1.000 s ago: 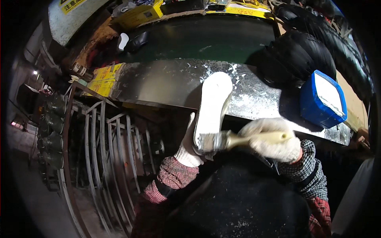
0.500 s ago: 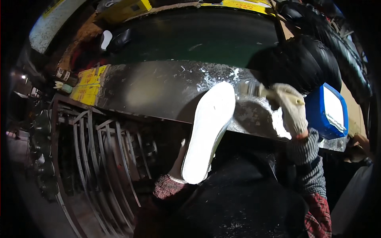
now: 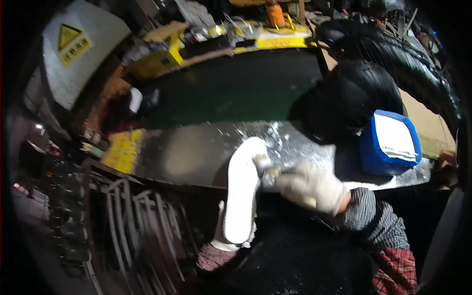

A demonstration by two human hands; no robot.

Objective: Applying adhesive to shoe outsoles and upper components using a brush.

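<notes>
A white, foot-shaped shoe sole (image 3: pixel 240 201) is held in front of me, its broad white face up and its toe end over the near edge of the metal-topped bench. My left hand (image 3: pixel 221 238), in a pale glove, grips it from beneath near the heel; most of those fingers are hidden under it. In a whitish work glove, my right hand (image 3: pixel 312 188) is closed on a short brush (image 3: pixel 265 166), smeared by motion, with bristles at the sole's right edge near the toe. A blue tub (image 3: pixel 388 164) with white contents stands to the right.
White smears mark the bench top (image 3: pixel 196 147). A dark green belt surface (image 3: pixel 221 101) lies beyond it, with another white sole (image 3: pixel 135 100) at its left. Black plastic-wrapped bulk (image 3: pixel 359 93) stands at right. A metal rack (image 3: pixel 128 211) is low left; an orange bottle (image 3: pixel 275 14) stands far back.
My right hand and the brush have moved left, from beside the tub to the sole's edge. The whole view has shifted, showing more of the far side.
</notes>
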